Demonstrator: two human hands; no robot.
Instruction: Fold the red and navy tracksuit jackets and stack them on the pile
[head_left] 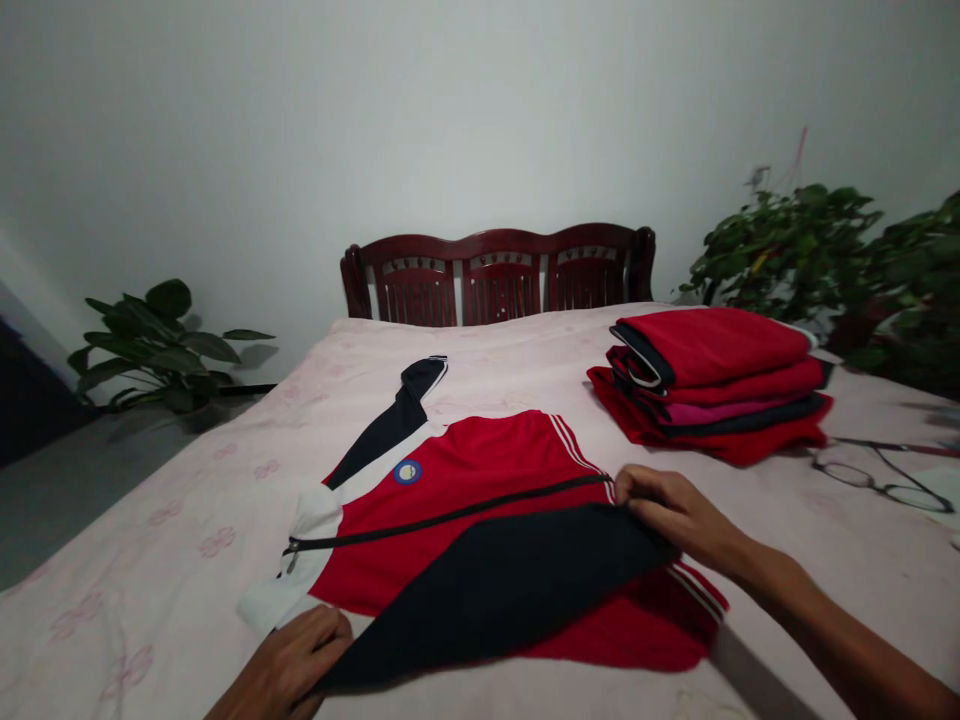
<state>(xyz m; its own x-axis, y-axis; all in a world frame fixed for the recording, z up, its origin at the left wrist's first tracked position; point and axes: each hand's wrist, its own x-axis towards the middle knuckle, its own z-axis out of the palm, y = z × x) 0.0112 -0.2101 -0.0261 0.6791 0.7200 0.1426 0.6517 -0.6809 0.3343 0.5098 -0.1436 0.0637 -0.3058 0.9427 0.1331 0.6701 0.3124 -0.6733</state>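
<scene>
A red, navy and white zip-up jacket point(480, 455) lies spread on the bed, its collar to the left and its striped hem to the right. The black zip is closed along the front, and a round blue badge point(408, 472) sits on the chest. My left hand point(304, 645) is closed on the jacket at the near shoulder. My right hand point(675, 508) grips the end of the near navy sleeve point(517, 570), which lies across the jacket front towards the hem. The far sleeve point(390, 425) stretches away over the sheet.
A stack of folded red and navy clothes point(720, 350) is at the right of the bed. Eyeglasses point(874, 480) lie near it. Beyond are a dark wooden headboard point(501, 270), a potted plant point(169, 345) on the left and leafy plants point(795, 245) on the right.
</scene>
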